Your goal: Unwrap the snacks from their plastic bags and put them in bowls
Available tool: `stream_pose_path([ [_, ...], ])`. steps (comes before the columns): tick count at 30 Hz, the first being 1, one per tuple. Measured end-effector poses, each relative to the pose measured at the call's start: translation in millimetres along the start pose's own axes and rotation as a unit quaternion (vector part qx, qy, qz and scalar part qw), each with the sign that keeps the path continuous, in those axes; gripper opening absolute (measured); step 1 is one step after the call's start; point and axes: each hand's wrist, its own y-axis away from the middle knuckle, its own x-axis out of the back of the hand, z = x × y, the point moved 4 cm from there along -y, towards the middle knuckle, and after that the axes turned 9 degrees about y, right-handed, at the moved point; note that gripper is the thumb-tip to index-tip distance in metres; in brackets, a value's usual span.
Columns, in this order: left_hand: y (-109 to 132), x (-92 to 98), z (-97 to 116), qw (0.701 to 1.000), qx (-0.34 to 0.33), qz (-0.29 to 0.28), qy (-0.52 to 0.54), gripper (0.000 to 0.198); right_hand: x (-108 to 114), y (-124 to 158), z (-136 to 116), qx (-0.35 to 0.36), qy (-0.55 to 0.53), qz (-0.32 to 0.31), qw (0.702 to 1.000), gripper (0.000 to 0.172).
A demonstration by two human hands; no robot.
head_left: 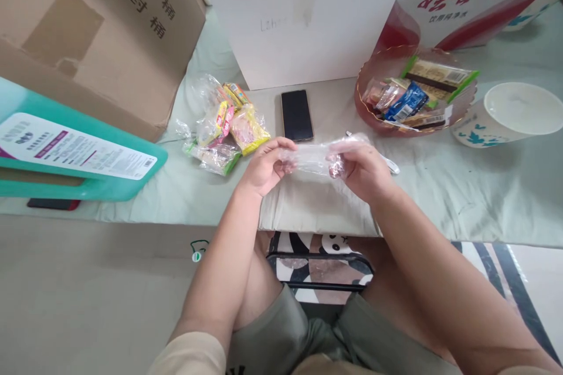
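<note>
A clear plastic bag (pixel 313 159) is stretched between my two hands above the cloth-covered table. My left hand (pixel 269 167) pinches one end of it, fingers and thumb together. At the other end, my right hand (pixel 364 169) is closed on the bunched plastic. Just behind the bag lies a phone (pixel 297 115) with a dark screen. Left of my left hand sits a pile of wrapped snacks (pixel 222 123) in yellow, green and clear packaging. A white object (pixel 391 166) is partly hidden behind my right hand.
A pinkish clear bowl (pixel 367 106) holds several packaged snacks at the right, beside a white paper cup (pixel 519 114). White boxes (pixel 303 23) stand behind. At the left are a large cardboard box (pixel 101 41) and a teal jug (pixel 127 184). The table's front edge runs below my hands.
</note>
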Motion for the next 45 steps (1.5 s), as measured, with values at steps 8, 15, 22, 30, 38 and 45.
stream_pose_path([
  [8,-4,4.3,-3,0.996,-0.050,0.036,-0.070,0.029,12,-1,-1,-0.009,0.219,0.010,0.976,0.029],
  [15,-9,1.2,-9,0.991,-0.092,0.030,-0.098,0.044,5,0,6,0.007,0.098,0.004,0.995,0.029],
  [22,7,-8.7,-11,0.892,-0.325,0.160,-0.272,0.015,-5,7,8,0.023,0.161,0.124,0.979,0.023],
  [30,-5,-29.8,-48,0.994,-0.073,-0.047,-0.060,0.035,-25,8,9,0.039,-0.004,0.004,0.999,0.027],
  [38,-8,-28.3,-36,0.998,-0.017,-0.046,-0.025,0.026,-6,5,2,0.031,0.116,0.061,0.991,0.042],
  [45,-13,-22.5,-41,0.994,-0.068,-0.019,-0.083,0.039,2,4,1,0.079,0.181,0.130,0.971,0.033],
])
